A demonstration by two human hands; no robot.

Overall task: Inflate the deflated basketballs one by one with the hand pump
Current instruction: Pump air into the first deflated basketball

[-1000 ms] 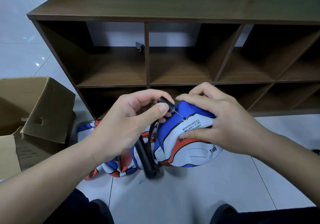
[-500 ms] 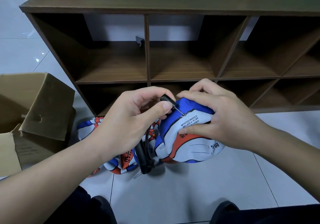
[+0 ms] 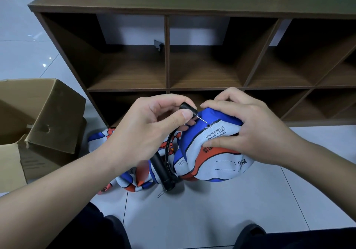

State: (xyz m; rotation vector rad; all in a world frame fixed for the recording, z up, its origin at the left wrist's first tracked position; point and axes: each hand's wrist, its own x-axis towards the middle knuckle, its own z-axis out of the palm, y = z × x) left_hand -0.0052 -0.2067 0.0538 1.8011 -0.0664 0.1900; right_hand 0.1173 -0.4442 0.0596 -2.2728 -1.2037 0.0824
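Observation:
A deflated blue, white and orange basketball (image 3: 212, 164) is held up above the floor by my right hand (image 3: 248, 129), whose fingers and thumb grip its folded top around the valve. My left hand (image 3: 150, 129) pinches the black needle fitting (image 3: 189, 109) of the pump hose. The thin metal needle points down-right, its tip at the valve hole beside the printed text. The black hand pump (image 3: 162, 170) hangs below on its hose, between the held ball and a pile of more deflated balls (image 3: 127, 179) on the floor.
A dark wooden cubby shelf (image 3: 192, 2) stands right behind the hands. An open cardboard box (image 3: 40, 117) sits on the tiled floor at the left. My knees and shoes show along the bottom edge.
The needle tip has closed in on the valve hole. Both hands and the ball have kept their grip and stayed almost in place; the camera has shifted slightly.

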